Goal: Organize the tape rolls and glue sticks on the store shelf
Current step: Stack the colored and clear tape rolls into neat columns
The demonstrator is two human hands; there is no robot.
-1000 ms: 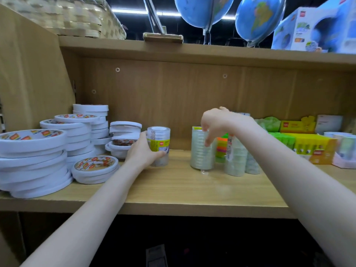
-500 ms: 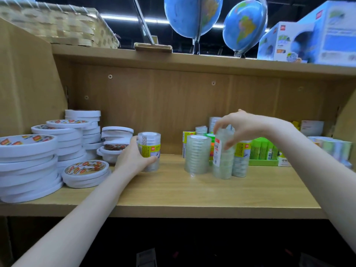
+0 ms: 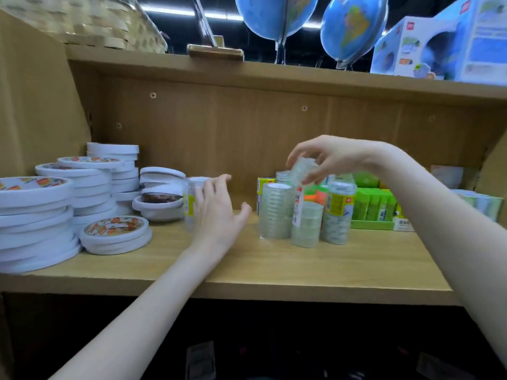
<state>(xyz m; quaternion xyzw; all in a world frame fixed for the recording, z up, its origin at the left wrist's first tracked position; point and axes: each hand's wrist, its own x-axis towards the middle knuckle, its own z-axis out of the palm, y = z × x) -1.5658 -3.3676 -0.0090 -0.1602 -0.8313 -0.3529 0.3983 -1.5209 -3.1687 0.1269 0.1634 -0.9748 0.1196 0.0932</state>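
I see a small clear tape pack (image 3: 303, 168) tilted in the air above the other clear tape packs (image 3: 277, 211), which stand in the middle of the wooden shelf (image 3: 274, 264). My right hand (image 3: 333, 157) pinches it from above with curled fingers. My left hand (image 3: 216, 212) is spread wide with straight fingers, just beside a tape pack with a yellow label (image 3: 192, 198), and grips nothing. White tape rolls (image 3: 38, 215) sit in stacks on the left. Green glue sticks (image 3: 371, 205) stand on the right, behind my arm. Blue globes (image 3: 354, 28) sit up top.
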